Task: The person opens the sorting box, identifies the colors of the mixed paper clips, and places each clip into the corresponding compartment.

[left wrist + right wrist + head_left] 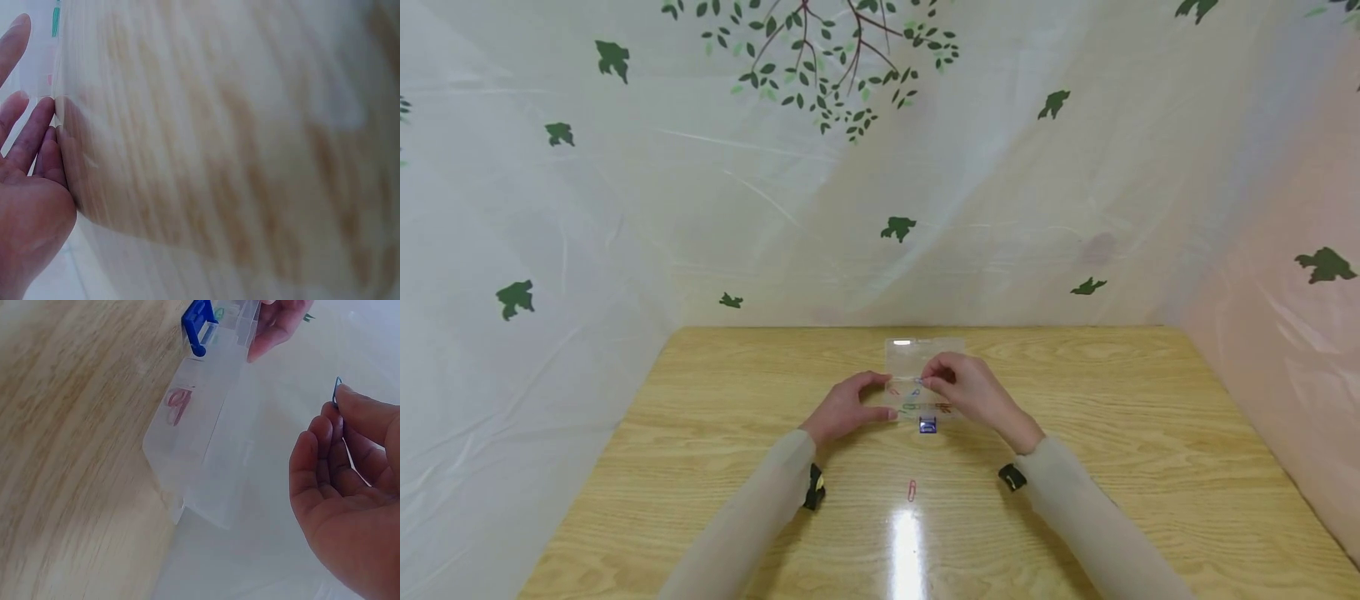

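Observation:
A clear plastic box (181,447) with a blue latch (928,425) stands on the table, its transparent lid (917,358) folded back. Inside lie a red paper clip (893,392), green clips (910,407) and dark red clips (943,408). Between thumb and fingertips my right hand (973,390) pinches a blue paper clip (335,390), held over the box. My left hand (844,408) rests against the box's left end, thumb toward the front corner and extended fingers farther back. Part of the box is hidden behind my right hand.
One pink-red paper clip (912,490) lies on the wooden table (715,433), nearer me than the box. Behind the table hangs a pale curtain (790,208) with leaf prints, and more sheeting is at both sides. Each wrist carries a small black camera strap (1012,477).

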`<state>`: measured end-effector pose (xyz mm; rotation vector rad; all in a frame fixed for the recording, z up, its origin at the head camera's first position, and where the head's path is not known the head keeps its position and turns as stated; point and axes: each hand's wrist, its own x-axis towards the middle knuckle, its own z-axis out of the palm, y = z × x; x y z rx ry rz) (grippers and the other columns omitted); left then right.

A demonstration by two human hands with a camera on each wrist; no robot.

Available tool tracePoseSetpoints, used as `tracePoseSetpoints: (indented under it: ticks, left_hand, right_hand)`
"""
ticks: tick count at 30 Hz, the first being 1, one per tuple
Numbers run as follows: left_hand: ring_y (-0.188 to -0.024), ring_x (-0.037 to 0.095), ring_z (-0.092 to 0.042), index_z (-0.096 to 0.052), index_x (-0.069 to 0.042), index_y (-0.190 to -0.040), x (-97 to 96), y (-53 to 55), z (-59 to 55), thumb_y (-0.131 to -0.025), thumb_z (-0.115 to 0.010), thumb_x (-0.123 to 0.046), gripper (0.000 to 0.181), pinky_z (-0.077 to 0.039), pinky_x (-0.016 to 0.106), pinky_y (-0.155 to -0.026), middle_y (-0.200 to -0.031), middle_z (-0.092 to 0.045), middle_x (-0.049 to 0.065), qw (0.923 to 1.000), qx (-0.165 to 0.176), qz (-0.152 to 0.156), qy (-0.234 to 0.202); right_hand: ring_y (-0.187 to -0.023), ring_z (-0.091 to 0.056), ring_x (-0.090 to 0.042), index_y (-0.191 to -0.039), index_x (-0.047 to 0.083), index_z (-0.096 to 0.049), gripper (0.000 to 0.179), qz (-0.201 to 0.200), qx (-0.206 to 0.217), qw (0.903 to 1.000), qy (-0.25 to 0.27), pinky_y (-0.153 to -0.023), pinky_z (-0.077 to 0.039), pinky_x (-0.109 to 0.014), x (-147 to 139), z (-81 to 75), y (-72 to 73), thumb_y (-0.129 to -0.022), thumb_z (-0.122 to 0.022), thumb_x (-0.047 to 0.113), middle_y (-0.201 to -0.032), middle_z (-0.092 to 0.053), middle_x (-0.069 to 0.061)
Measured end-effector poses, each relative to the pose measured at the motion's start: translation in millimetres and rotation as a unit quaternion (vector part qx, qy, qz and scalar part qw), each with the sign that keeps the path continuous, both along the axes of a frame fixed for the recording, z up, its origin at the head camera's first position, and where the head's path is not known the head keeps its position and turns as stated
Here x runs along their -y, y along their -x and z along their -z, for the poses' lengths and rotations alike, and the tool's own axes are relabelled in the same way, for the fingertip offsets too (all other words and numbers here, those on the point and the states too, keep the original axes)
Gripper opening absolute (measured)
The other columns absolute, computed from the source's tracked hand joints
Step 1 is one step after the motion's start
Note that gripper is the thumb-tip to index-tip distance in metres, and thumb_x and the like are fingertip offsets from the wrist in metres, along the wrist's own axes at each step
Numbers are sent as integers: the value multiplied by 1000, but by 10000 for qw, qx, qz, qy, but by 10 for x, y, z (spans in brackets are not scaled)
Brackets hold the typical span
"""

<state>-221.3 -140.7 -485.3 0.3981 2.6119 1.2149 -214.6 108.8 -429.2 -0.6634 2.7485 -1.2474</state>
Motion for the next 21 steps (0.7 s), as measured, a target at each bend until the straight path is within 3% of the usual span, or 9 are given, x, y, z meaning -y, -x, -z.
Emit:
tracePoseSetpoints:
  ticks: [21]
  left_hand:
    - [-146,31,-42,-59,-17,-146,17,9,25,-87,-85,-38,68,-30,49,-122,-154,-53,7,9999,-131,53,49]
  right_hand:
    - [-87,-62,-15,-99,9,-73,4,-74,69,9993,-373,-81,-55,-35,69,136,188,-100,-69,9,-96,-70,1]
